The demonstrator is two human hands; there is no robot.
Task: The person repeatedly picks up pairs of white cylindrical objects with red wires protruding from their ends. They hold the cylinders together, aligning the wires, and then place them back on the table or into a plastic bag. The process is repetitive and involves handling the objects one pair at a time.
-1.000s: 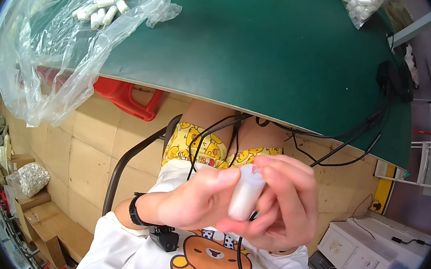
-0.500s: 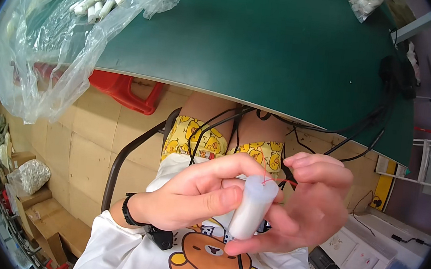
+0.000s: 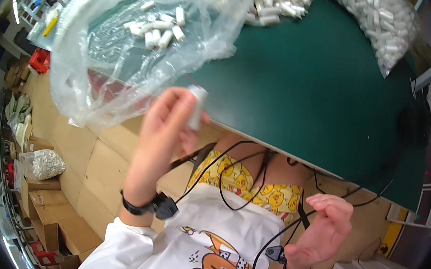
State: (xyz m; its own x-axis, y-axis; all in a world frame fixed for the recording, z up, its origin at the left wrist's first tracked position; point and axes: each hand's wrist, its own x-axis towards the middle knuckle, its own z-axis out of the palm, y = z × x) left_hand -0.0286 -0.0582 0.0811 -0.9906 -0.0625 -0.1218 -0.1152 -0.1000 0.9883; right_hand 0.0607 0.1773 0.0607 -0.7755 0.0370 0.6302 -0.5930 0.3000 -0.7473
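Observation:
My left hand (image 3: 164,121) is raised over the table's near edge, beside the open clear plastic bag (image 3: 69,77). Between its thumb and fingers is a small white cylinder (image 3: 196,109), blurred by motion, with a faint thin red strand by its top. Inside the bag lies a loose heap of similar white cylinders (image 3: 158,28). My right hand (image 3: 324,224) hovers low at the right, away from the table. Its fingers are loosely bent and apart from the thumb, and it holds nothing.
The green table (image 3: 304,91) spans the upper middle. At its back are a pile of white cylinders (image 3: 279,4) and a full clear bag (image 3: 381,31). Black cables (image 3: 239,208) hang across my lap. Cardboard boxes (image 3: 55,212) and a filled bag (image 3: 45,165) stand at the left.
My left hand has carried the white cylinder up and left toward the open bag. My right hand has come off it and moved down. The view has shifted, showing more of the table's back.

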